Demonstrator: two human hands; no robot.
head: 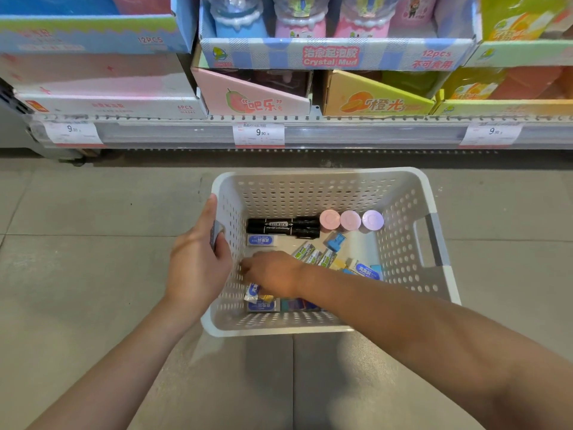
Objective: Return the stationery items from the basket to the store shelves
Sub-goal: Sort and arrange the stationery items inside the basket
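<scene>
A white perforated basket point(403, 212) hangs in front of me over the floor. My left hand point(198, 268) is shut on its grey left handle. My right hand point(273, 274) reaches down inside the basket at its near left, fingers curled over a white-and-blue eraser point(252, 290); whether it grips the eraser is hidden. In the basket lie two black markers point(283, 227), another eraser point(261, 240), three round pastel jars point(350, 219), a blue sharpener point(334, 242), several green-labelled small packs point(313, 254) and more erasers point(367, 270).
A store shelf edge point(341, 135) with 9.90 price tags runs across ahead. Above it stand display boxes: a Crystal Mud box point(331, 55), a pink box point(251, 99), an orange box point(375, 102). Grey floor tiles point(93, 212) lie below.
</scene>
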